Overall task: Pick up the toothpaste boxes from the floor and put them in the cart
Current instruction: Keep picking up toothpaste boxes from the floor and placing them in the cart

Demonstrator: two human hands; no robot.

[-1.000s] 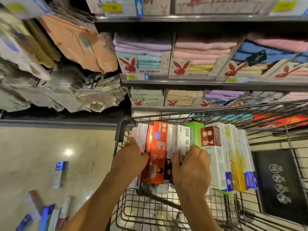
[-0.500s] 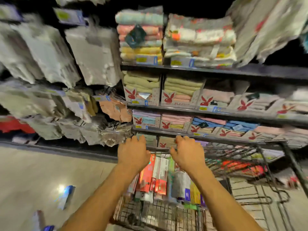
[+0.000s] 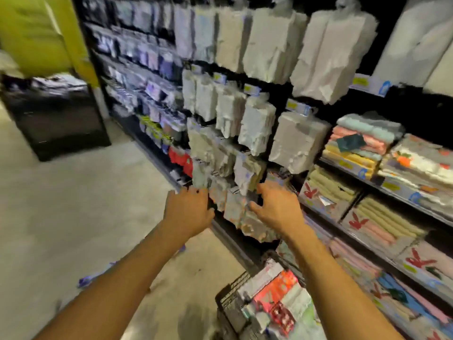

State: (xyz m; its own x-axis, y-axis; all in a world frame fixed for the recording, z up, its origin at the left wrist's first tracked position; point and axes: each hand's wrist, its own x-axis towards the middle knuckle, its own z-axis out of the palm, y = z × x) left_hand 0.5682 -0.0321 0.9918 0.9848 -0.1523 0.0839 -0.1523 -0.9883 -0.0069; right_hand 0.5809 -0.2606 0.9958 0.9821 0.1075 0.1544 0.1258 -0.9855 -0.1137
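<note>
Though the whole view is smeared with motion blur, the main things can be placed.

Left hand: the left hand (image 3: 190, 212) is raised in front of the hanging packs, palm down, fingers loosely curled, with nothing in it.

Right hand: the right hand (image 3: 278, 208) is raised beside it, well apart, fingers spread and bent, thumb pointing toward the left hand; it grips nothing.

Toothpaste boxes: the toothpaste boxes (image 3: 274, 298) stand packed together in the cart at the lower middle of the view, below and nearer than both hands, under the right forearm; neither hand touches them. Red, white and pale green faces show.

Cart: only the near dark corner of the cart (image 3: 230, 296) is visible; the rest is cut off by the bottom edge or hidden behind the right forearm.

Floor: on the pale floor (image 3: 73, 204) a small blue-violet item (image 3: 94, 276) lies just beside the left forearm; whether it is a toothpaste box cannot be told.

Writing: none can be read. The towel cartons (image 3: 355, 222) on the shelves at right carry a red rabbit-head logo; yellow price tags (image 3: 360, 81) on the shelf edges are blurred past reading.

Hard to make out: the pale hanging packs (image 3: 255, 123) behind the hands are shapeless with blur, and their contents cannot be told. A dark bin (image 3: 54, 114) stands at the far left below a yellow-green pillar (image 3: 41, 30).
</note>
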